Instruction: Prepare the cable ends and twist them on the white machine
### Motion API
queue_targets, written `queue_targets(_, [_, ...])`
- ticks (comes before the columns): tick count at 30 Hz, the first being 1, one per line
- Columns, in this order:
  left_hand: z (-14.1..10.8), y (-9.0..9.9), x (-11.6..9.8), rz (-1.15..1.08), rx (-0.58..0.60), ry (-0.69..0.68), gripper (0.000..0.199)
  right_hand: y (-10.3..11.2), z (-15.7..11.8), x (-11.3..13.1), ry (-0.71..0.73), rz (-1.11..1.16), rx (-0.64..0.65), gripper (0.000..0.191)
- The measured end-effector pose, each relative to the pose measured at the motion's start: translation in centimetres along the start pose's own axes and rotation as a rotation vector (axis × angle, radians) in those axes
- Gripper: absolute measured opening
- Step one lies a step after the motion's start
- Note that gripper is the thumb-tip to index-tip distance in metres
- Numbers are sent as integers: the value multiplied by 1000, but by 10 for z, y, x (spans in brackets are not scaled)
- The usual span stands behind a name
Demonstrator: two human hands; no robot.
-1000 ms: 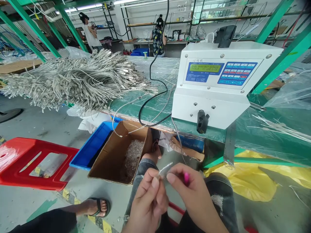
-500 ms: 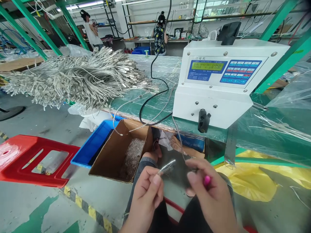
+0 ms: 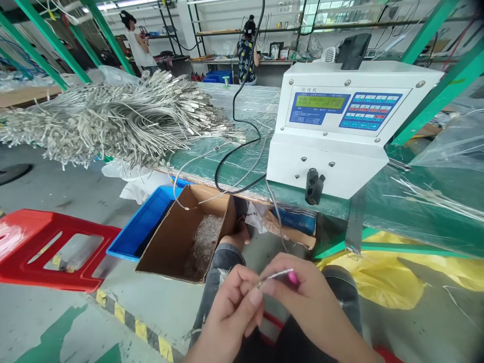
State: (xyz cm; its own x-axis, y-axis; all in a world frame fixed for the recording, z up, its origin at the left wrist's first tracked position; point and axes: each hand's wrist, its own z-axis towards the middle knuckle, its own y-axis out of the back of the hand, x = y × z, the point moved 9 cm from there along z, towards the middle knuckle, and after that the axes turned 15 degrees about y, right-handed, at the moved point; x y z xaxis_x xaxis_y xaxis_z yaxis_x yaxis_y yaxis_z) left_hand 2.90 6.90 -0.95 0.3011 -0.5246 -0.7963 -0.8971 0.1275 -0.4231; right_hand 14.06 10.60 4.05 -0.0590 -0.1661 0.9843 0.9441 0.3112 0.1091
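Between my two hands, above my lap, is a short thin silvery wire (image 3: 278, 275). My left hand (image 3: 242, 302) pinches its near end between thumb and fingertips. My right hand (image 3: 298, 290) closes on the same wire from the other side, its fingertips almost touching the left ones. Something pink (image 3: 293, 277) shows at the fingers of my right hand; its full shape is hidden. Ahead on the bench stands a white machine (image 3: 328, 146) with a keypad, a lit display and a black chuck (image 3: 314, 186) on its front.
A large pile of grey cables (image 3: 124, 116) lies on the green bench (image 3: 242, 166). Below are a cardboard box (image 3: 162, 242) with clear scraps, a blue tray (image 3: 128, 242), a red stool (image 3: 75, 227) and yellow plastic (image 3: 378, 277). Two people are in the background.
My right hand has moved left to meet my left hand and now grips the wire. The wire end looks narrower and more gathered. The view has shifted slightly.
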Motion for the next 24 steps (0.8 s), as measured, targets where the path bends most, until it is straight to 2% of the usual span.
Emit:
queue_targets(7, [-1,1,-8,-17,-4,-46,21,-10,-5,-12,-114,193,24,23])
queue_targets(11, [-4,6,-12,102,-16,-76,17,-11,-9,-23,-182,285,-1,31])
queue_targets(18, [-7,14,-16,312,-21,-92,14,-14,-14,-17,-227,293,91,26])
queue_targets(24, [-4,13,-16,327,-14,-102,15,-14,-14,-15,-226,170,83,25])
